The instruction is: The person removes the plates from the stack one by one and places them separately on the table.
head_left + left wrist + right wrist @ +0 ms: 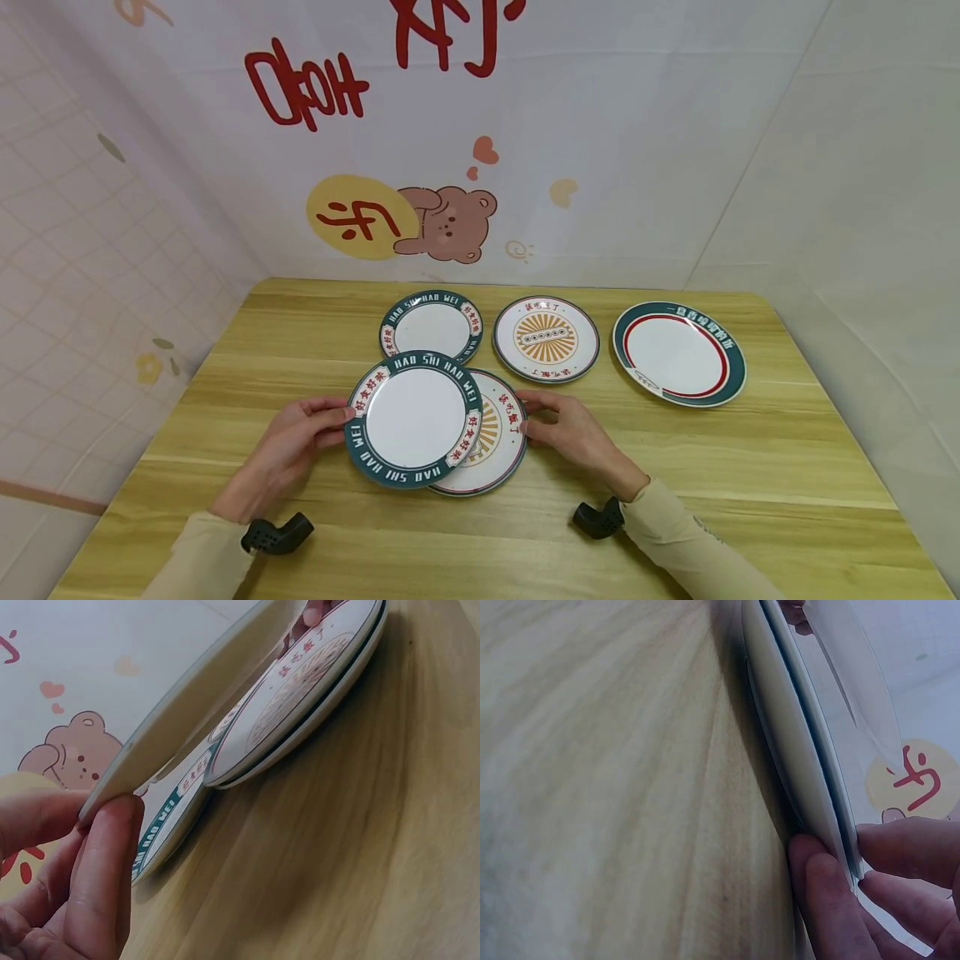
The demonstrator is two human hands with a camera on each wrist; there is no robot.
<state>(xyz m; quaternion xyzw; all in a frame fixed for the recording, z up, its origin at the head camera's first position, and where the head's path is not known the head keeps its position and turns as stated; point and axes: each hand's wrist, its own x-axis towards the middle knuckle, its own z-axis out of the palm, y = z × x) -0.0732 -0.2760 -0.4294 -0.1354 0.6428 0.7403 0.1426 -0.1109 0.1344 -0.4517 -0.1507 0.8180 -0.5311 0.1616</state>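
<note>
My left hand point(296, 435) pinches the left edge of a green-rimmed white plate point(415, 417) between thumb and fingers. This plate is lifted and tilted in the left wrist view, its pale underside turned toward that camera. Beneath it, partly covered, lies a white plate with an orange sunburst point(504, 454), stacked on a lower plate point(791, 727). My right hand point(567, 431) grips the right edge of this stack, with fingers point(829, 881) at the underside. Behind the lifted plate, a second green-rimmed plate point(431, 329) lies on the table, its front part hidden.
Another sunburst plate point(577, 337) sits at the back middle of the wooden table point(787, 492). To its right lies a larger green-rimmed plate with a red ring point(678, 354). A printed white cloth point(600, 108) hangs behind the table, with more cloth at both sides.
</note>
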